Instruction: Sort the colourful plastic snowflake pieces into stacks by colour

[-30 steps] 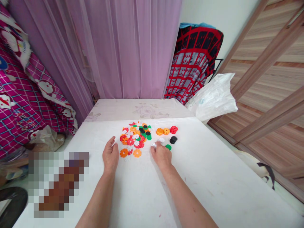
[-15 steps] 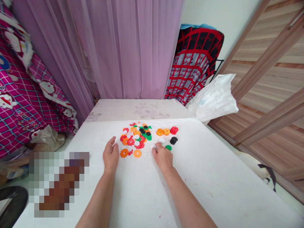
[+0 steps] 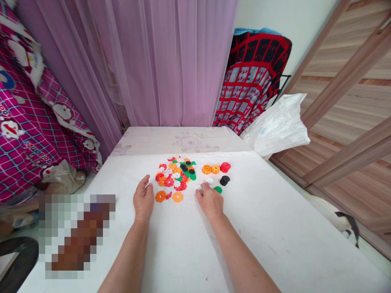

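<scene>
Snowflake-shaped plastic discs in orange, red, white, green and black lie in a loose pile (image 3: 175, 177) on the white tabletop. Just left of the pile is my left hand (image 3: 143, 200), holding nothing, with thumb and fingers apart. To the pile's right, my right hand (image 3: 210, 201) pinches a white snowflake disc (image 3: 198, 187) at its fingertips, low over the table. Past that hand sit a white disc group (image 3: 209, 180), a green disc (image 3: 218, 189) partly hidden by the hand, and a black stack (image 3: 225, 180). Orange stacks (image 3: 210, 169) and a red stack (image 3: 225, 167) stand farther back.
A white plastic bag (image 3: 277, 126) hangs at the table's right far corner. Behind the table (image 3: 183, 252) falls a purple curtain (image 3: 180, 61). Wooden cabinet doors (image 3: 345, 106) stand to the right, and a pink patterned cloth (image 3: 39, 114) hangs at the left.
The view has shifted slightly, so everything sits a few pixels over. Both hands keep nearly the same pose, and the discs look unmoved.
</scene>
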Demonstrator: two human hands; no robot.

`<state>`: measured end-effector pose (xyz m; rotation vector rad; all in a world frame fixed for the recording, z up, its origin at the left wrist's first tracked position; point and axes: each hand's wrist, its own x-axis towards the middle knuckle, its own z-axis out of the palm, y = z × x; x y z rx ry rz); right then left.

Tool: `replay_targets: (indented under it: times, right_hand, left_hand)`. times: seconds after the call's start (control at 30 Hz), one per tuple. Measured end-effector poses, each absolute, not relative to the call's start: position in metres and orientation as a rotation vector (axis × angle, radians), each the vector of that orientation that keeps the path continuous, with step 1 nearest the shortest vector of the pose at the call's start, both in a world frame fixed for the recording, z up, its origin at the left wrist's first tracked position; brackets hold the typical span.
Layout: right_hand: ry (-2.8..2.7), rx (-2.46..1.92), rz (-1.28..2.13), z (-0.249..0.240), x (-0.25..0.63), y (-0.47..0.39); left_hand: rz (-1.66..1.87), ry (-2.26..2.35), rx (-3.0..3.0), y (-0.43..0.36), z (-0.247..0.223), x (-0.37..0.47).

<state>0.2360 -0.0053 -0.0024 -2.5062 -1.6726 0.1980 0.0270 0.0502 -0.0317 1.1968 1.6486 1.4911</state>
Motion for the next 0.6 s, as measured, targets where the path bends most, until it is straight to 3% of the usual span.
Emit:
replay_targets:
  times: [0.23, 0.43, 0.6]
  right_hand:
    - [-1.674, -2.421, 0.197, -0.008, 0.237, -0.007]
    - [-1.758, -1.912, -0.062, -0.014, 0.217, 0.006]
    - [-1.771, -1.950, -0.043, -0.014, 0.191, 0.025]
  left_hand:
    - [1.467, 1.663, 1.225, 0.050, -0.033, 0.026]
    - [1.480, 1.646, 1.205, 0.052, -0.036, 0.025]
    - [1.498, 1.633, 1.193, 0.054, -0.040, 0.025]
